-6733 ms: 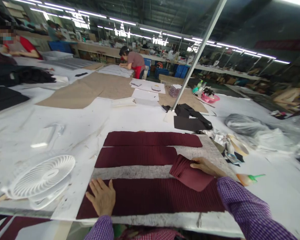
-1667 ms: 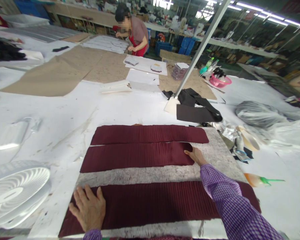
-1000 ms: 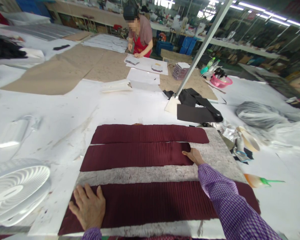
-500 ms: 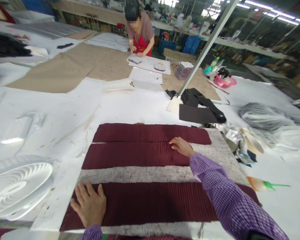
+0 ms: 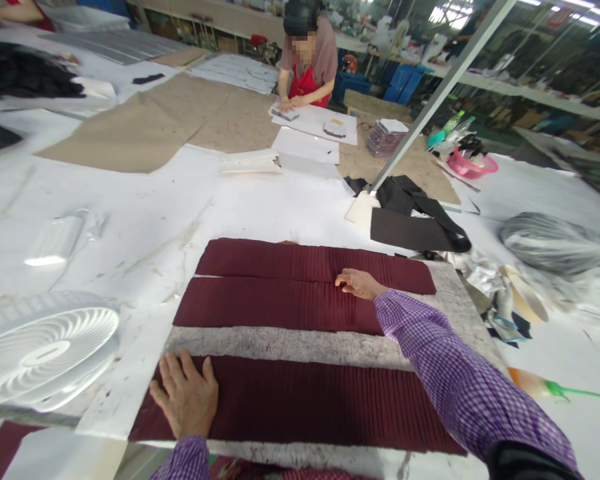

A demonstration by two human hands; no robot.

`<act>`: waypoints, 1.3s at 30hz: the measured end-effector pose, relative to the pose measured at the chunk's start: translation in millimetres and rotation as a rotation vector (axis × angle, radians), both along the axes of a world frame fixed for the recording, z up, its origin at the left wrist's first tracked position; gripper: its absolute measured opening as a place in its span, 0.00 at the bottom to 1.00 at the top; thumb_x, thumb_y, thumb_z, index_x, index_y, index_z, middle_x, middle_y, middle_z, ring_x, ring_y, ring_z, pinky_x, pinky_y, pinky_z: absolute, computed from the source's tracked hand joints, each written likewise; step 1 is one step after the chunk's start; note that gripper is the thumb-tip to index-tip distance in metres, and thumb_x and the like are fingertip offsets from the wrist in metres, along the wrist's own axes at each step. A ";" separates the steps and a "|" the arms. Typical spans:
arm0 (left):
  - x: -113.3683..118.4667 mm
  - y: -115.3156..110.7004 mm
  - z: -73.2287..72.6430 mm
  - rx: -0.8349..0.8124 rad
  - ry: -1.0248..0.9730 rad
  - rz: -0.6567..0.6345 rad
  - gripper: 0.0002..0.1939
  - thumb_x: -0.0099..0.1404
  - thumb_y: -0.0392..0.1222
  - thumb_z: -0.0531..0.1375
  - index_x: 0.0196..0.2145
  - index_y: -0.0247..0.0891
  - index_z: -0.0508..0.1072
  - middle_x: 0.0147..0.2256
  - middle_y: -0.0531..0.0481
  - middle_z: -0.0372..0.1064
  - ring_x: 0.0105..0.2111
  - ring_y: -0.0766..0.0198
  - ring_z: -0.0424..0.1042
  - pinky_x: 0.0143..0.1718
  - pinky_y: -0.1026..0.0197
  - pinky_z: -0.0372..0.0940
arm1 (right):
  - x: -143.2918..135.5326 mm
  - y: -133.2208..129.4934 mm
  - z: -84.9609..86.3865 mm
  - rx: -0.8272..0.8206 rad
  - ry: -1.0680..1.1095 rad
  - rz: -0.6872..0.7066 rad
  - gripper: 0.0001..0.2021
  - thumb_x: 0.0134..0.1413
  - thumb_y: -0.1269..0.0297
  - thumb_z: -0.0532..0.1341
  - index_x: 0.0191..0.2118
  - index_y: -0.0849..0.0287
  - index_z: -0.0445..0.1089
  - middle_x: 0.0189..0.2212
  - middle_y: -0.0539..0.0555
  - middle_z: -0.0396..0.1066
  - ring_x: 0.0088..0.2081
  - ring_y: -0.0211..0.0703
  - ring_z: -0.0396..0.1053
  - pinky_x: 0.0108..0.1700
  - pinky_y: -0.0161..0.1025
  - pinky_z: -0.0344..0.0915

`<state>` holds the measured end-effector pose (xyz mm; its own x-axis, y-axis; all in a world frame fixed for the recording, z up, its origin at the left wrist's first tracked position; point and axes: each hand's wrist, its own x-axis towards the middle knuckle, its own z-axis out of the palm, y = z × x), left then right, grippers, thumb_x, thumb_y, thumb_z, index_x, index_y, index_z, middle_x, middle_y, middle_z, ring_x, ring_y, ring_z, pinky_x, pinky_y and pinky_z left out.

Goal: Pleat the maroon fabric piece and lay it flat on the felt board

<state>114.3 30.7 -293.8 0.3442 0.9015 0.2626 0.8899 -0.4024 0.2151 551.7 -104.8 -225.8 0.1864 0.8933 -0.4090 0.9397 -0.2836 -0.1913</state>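
Note:
Three long maroon pleated fabric strips lie crosswise on a worn, whitish board [image 5: 290, 343]. My left hand [image 5: 189, 398] rests flat, fingers spread, on the left end of the nearest strip [image 5: 320, 407]. Farther out, my right hand [image 5: 364, 285] has its fingers bent together at the seam between the middle strip [image 5: 255, 303] and the far strip [image 5: 260, 259]. Its fingertips appear to pinch the fabric edge there; the exact hold is partly hidden. The middle and far strips lie edge to edge, with a thin gap showing at their left end.
A white oval plastic grille [image 5: 45, 353] lies at left. Black fabric bands [image 5: 410, 227] sit by a slanted metal pole [image 5: 440, 93]. At right are a bottle with a green nozzle [image 5: 535, 383] and a pink basin [image 5: 473, 163]. A co-worker [image 5: 307, 60] leans over the far table.
The view has shifted, moving most things slightly right. My right hand has slid a little left along the seam, its fingers more curled. My left hand stays flat on the near strip.

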 end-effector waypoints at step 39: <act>0.9 1.1 2.3 -0.032 0.008 0.030 0.31 0.68 0.47 0.51 0.62 0.26 0.53 0.63 0.27 0.48 0.64 0.41 0.46 0.62 0.35 0.42 | 11.3 7.3 -5.7 -0.044 0.055 0.174 0.09 0.61 0.61 0.58 0.38 0.61 0.70 0.38 0.52 0.71 0.41 0.42 0.69 0.45 0.45 0.67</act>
